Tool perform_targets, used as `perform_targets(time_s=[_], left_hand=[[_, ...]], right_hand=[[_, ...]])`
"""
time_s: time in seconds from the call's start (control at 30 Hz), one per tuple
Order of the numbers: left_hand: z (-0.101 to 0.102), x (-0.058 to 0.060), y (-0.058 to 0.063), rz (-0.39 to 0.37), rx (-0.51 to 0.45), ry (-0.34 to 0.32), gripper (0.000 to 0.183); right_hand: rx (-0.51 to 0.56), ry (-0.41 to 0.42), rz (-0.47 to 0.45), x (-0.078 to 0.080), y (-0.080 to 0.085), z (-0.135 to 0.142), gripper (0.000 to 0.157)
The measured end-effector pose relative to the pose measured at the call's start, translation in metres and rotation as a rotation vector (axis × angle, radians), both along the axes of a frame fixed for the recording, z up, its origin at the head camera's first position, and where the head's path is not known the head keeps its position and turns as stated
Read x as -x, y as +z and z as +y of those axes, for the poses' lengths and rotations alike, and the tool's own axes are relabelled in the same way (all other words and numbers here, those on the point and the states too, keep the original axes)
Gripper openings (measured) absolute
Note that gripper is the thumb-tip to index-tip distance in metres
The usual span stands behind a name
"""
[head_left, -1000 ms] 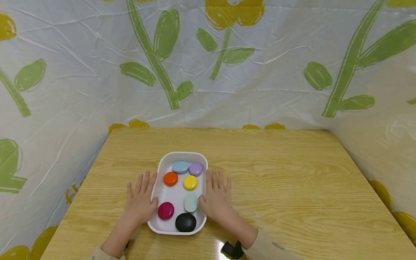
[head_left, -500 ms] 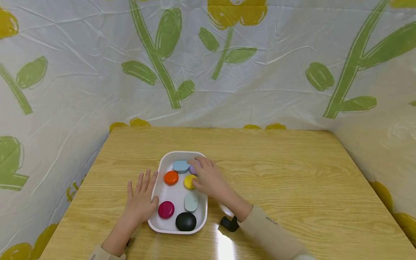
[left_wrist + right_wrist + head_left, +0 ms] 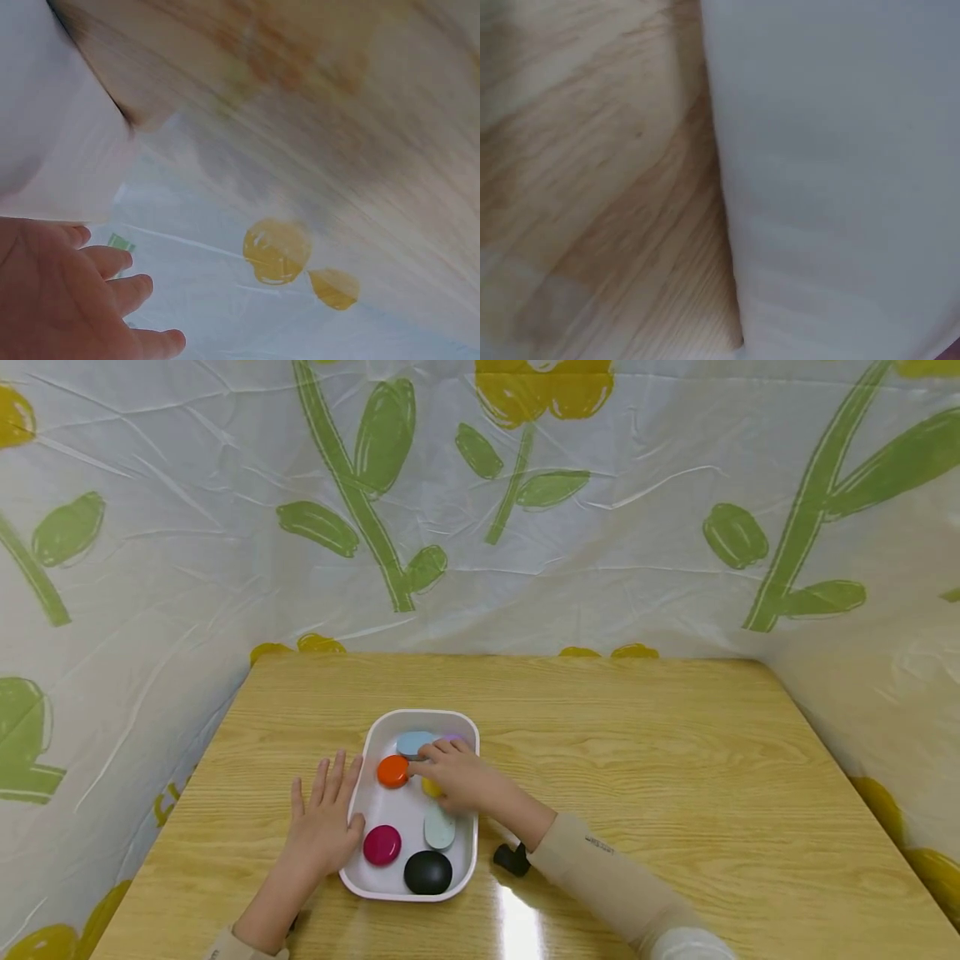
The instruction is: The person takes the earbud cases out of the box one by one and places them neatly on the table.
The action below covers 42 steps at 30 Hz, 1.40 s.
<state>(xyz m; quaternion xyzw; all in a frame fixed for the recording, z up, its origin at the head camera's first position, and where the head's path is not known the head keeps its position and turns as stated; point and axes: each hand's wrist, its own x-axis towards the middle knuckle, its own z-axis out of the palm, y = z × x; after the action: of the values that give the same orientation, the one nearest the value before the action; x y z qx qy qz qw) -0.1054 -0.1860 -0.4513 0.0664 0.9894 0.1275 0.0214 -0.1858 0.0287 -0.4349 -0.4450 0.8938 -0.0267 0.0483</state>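
A white rounded tray (image 3: 411, 887) holds several smooth pebble-like pieces. My right hand (image 3: 461, 777) reaches over its right rim with slightly bent fingers, the fingertips right at the edge of the orange round piece (image 3: 392, 772). Under that hand the yellow piece (image 3: 431, 787) is partly covered, and the purple piece (image 3: 453, 739) is mostly hidden. A light blue oval (image 3: 415, 743) lies just beyond the fingers. Straight-fingered, my left hand (image 3: 324, 827) rests along the tray's left side; its fingers (image 3: 127, 289) show beside the tray wall (image 3: 67, 150) in the left wrist view.
Nearer in the tray lie a pale green oval (image 3: 439, 828), a crimson round piece (image 3: 382, 845) and a large black one (image 3: 428, 872). The tray wall (image 3: 832, 187) fills much of the right wrist view. A flowered sheet (image 3: 600, 560) hangs behind the wooden table (image 3: 675, 760).
From the tray's right side, my right hand has moved over the rim, first across the purple and yellow pieces, then left to the orange one. The left hand and the pieces stay put.
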Motion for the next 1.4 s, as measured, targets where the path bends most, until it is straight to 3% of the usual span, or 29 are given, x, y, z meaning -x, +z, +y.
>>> perform_targets(time_s=[0.37, 0.8, 1.17, 1.4], left_hand=[[-0.001, -0.001, 0.001, 0.050, 0.010, -0.021, 0.068], [0.001, -0.003, 0.000, 0.118, 0.050, -0.026, 0.068], [0.001, -0.003, 0.000, 0.110, 0.061, -0.022, 0.068], [0.000, -0.003, -0.001, 0.102, 0.045, -0.023, 0.066]], right_hand=[[-0.167, 0.006, 0.013, 0.002, 0.001, -0.006, 0.052], [-0.246, 0.024, 0.017, 0.004, -0.001, -0.011, 0.039], [-0.195, 0.031, 0.040, 0.005, -0.002, -0.011, 0.035], [-0.002, 0.032, 0.056, 0.007, 0.005, -0.003, 0.036]])
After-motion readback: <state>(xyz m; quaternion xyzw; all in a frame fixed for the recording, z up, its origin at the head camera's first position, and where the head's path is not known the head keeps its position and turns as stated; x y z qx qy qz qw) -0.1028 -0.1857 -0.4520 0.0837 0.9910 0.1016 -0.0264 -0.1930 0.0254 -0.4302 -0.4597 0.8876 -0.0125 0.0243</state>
